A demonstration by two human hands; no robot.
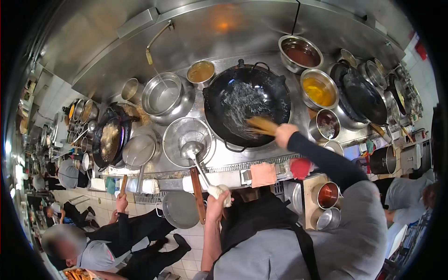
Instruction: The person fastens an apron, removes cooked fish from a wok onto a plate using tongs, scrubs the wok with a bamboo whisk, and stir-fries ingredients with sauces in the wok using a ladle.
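Note:
In the middle stands a large black wok with bubbling or swirling clear liquid inside. My right hand is closed around a tan bamboo brush, whose bristles reach into the wok at its lower right. At the lower centre my left hand grips the cloth-wrapped handle end of a metal ladle. The ladle's bowl rests in a wire-mesh strainer left of the wok. The strainer's wooden handle runs down beside my left hand.
A bowl of yellow liquid and a bowl of reddish liquid stand right of the wok. Left are a water pot and another wok. A co-worker stands at lower left, another person at far right.

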